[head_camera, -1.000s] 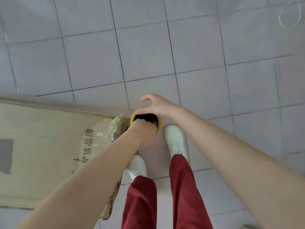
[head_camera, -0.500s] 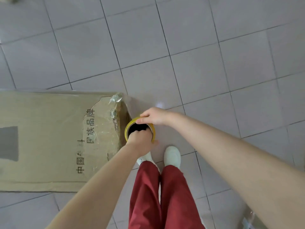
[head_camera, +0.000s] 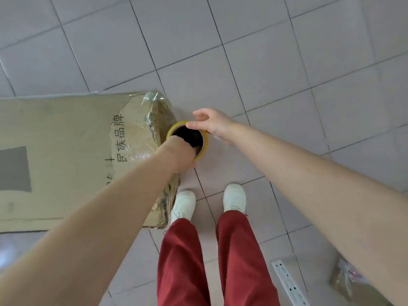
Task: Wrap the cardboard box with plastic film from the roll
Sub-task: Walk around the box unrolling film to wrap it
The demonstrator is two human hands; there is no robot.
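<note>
box (head_camera: 66,160) end filmed, rest bare | left hand (head_camera: 183,154) fingers hidden inside roll (head_camera: 204,143) core | right hand (head_camera: 212,123) fingers loosely spread on rim

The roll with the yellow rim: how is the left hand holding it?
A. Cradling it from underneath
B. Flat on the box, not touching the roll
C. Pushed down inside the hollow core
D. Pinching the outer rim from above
C: the left hand disappears into the dark hollow of the roll, while the right hand rests its fingers on the rim.
</note>
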